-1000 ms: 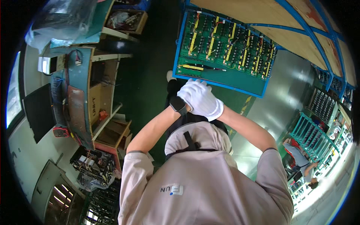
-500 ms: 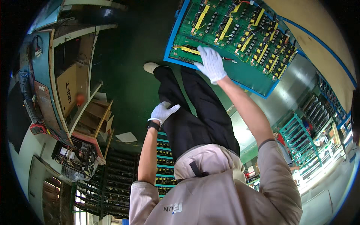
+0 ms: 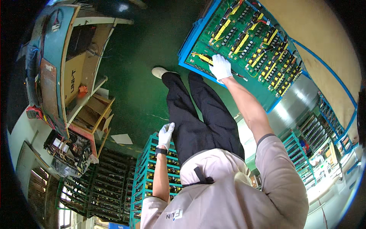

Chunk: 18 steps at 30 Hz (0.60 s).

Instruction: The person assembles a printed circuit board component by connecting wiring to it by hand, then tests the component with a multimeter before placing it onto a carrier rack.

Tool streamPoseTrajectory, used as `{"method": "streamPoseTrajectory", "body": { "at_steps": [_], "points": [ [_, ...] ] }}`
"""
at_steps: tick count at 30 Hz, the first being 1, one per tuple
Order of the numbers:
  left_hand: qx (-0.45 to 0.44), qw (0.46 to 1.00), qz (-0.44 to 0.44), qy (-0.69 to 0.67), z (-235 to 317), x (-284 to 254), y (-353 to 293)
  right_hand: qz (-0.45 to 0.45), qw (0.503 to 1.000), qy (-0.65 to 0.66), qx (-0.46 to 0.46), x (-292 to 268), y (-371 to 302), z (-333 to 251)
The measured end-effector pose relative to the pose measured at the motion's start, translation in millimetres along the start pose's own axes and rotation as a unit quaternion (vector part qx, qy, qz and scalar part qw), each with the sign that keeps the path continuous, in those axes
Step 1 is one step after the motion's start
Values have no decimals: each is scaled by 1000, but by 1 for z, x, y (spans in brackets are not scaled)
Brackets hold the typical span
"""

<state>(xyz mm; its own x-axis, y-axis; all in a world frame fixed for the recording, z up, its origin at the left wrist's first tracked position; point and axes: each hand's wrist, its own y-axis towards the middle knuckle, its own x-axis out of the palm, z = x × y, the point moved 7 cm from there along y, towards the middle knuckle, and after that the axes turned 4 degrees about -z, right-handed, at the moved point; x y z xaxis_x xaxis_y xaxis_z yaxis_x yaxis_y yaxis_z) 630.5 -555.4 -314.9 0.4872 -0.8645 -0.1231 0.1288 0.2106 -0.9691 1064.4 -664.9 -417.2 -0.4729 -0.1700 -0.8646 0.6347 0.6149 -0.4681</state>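
My right hand (image 3: 220, 67), in a white glove, is closed over the near part of a green circuit board (image 3: 209, 73) in a blue-edged tray (image 3: 272, 106). Its fingers are curled down at a black component with yellow tape (image 3: 203, 58). A thin cable with a pale end (image 3: 241, 77) comes out beside the hand. Exactly what the fingertips grip is hidden beneath the glove. My left hand (image 3: 166, 135), gloved too, hangs by my left thigh with the thumb apart from the loosely bent fingers and nothing visible in it.
More populated boards (image 3: 263, 49) fill the tray. A tan panel with a blue edge (image 3: 316, 34) lies at the right. Teal racks of boards (image 3: 146, 168) stand beside my left arm. On the left are a workbench (image 3: 49, 82) and an open electronic unit (image 3: 68, 150).
My right hand has gone from spread fingers above the board to curled fingers on it. The left hand has dropped from the front of my thigh to its side. The view has shifted.
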Motion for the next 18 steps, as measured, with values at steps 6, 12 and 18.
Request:
{"method": "streamPoseTrajectory", "body": {
  "at_steps": [6, 12, 18],
  "points": [
    [31, 994, 32, -97, 5, -44, -42, 42, 998, 42, 2, -86, -45, -26],
    [42, 986, 67, -146, -17, -105, -56, 26, 988, 144, 53, -168, -108, -73],
    [60, 970, 89, -218, -11, -152, -42, 78, 983, 151, 65, -180, -131, -99]
  ]
}}
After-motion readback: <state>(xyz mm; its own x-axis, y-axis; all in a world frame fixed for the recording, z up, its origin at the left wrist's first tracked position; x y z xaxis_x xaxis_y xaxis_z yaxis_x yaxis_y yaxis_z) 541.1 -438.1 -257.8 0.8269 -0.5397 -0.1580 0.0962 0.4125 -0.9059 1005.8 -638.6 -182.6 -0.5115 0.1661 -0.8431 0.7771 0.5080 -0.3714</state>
